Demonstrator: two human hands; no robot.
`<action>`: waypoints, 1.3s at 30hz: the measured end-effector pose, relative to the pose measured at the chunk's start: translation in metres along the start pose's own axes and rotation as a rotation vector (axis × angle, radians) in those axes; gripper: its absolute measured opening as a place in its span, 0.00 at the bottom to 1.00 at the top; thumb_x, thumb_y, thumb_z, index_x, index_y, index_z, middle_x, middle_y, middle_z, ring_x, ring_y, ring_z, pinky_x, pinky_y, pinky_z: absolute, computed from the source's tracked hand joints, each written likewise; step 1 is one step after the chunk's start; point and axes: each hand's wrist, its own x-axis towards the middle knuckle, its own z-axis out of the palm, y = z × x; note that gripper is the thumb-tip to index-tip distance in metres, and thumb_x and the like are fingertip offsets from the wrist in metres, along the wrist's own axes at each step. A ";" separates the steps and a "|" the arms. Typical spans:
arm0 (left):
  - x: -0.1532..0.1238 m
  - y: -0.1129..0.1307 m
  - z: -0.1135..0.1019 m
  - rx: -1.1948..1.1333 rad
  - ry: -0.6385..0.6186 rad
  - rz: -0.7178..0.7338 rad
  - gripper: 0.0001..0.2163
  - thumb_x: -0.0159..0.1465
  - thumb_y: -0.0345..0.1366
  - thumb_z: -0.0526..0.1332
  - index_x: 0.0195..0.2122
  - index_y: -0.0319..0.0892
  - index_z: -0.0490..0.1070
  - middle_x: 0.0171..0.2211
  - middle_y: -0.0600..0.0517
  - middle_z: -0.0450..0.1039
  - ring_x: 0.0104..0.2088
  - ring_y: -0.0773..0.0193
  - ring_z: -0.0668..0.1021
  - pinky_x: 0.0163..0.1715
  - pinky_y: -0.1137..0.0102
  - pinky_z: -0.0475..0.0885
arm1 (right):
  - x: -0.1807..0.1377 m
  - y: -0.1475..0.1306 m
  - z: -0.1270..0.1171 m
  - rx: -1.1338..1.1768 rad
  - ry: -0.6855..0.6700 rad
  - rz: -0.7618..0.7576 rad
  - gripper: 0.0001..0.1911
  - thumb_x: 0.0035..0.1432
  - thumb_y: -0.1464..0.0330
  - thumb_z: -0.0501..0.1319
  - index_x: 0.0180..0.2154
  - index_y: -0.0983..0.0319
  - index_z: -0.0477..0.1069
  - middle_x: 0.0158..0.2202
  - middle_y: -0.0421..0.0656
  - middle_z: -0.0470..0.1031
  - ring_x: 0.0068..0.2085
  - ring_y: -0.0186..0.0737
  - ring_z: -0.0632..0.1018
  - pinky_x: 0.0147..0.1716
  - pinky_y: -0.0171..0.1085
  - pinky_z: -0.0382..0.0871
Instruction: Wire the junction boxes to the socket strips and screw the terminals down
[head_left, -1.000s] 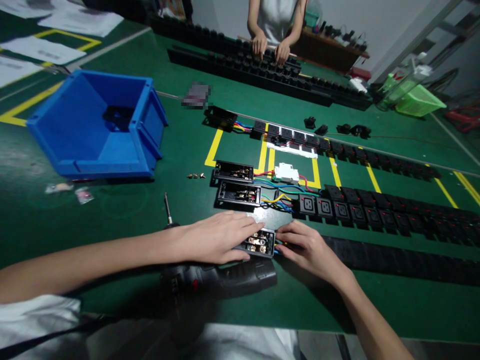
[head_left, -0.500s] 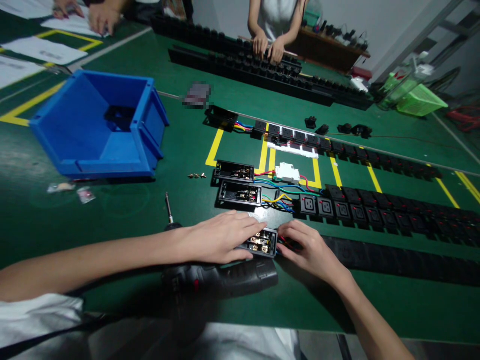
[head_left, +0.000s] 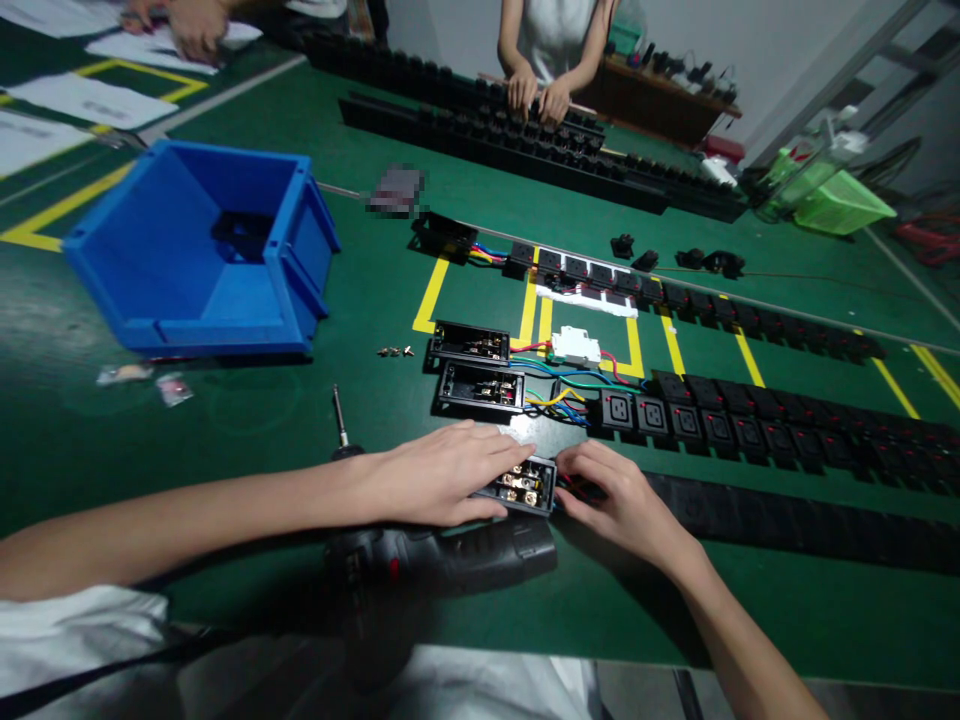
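My left hand lies across a small black terminal box, thumb on its near side and fingers on its far side. Brass screw terminals show at the box's uncovered right end; the rest is under my palm. At that end, the fingers of my right hand are closed around red and blue wires, largely hidden by the hand. A black power screwdriver lies just in front of the box. Beyond it are two similar open boxes, one nearer and one farther, wired to socket strips.
A blue bin stands at left, with a few brass screws right of it. Rows of black sockets and a black strip extend rightward. A white breaker sits among wires. Another person's hands work across the table.
My hands and the terminal box have stayed in place. At the top left, another person's hands have shifted slightly left and up over the papers.
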 end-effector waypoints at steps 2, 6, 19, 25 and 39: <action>-0.001 0.000 0.001 0.000 0.004 0.002 0.27 0.67 0.44 0.57 0.62 0.33 0.58 0.59 0.38 0.65 0.58 0.50 0.69 0.56 0.58 0.64 | 0.000 0.001 0.000 -0.007 -0.008 0.005 0.03 0.64 0.69 0.58 0.40 0.62 0.67 0.42 0.44 0.70 0.43 0.37 0.71 0.43 0.37 0.66; -0.002 0.000 0.002 -0.003 0.000 -0.001 0.27 0.67 0.45 0.57 0.62 0.33 0.58 0.59 0.38 0.65 0.58 0.50 0.68 0.56 0.59 0.64 | -0.001 0.002 0.001 -0.005 -0.012 0.010 0.03 0.64 0.69 0.58 0.38 0.62 0.67 0.42 0.43 0.71 0.43 0.37 0.71 0.43 0.37 0.66; -0.002 -0.001 0.003 -0.003 0.016 0.005 0.28 0.67 0.45 0.58 0.62 0.33 0.57 0.59 0.39 0.65 0.58 0.50 0.68 0.56 0.59 0.65 | 0.002 -0.003 -0.002 0.132 0.075 0.038 0.04 0.65 0.72 0.56 0.39 0.62 0.70 0.41 0.43 0.71 0.44 0.34 0.73 0.45 0.34 0.67; 0.000 -0.001 0.002 -0.005 0.024 0.008 0.28 0.66 0.44 0.59 0.62 0.33 0.58 0.58 0.39 0.66 0.57 0.51 0.69 0.55 0.60 0.65 | 0.001 -0.002 -0.002 0.138 0.094 0.042 0.04 0.65 0.72 0.57 0.40 0.62 0.70 0.41 0.43 0.71 0.44 0.34 0.73 0.46 0.34 0.68; -0.002 0.000 0.003 0.006 0.050 0.018 0.29 0.64 0.44 0.62 0.62 0.33 0.58 0.56 0.38 0.68 0.54 0.50 0.72 0.52 0.58 0.68 | 0.004 -0.003 0.001 0.040 -0.008 0.030 0.06 0.65 0.70 0.57 0.34 0.62 0.70 0.41 0.42 0.71 0.42 0.33 0.72 0.43 0.33 0.66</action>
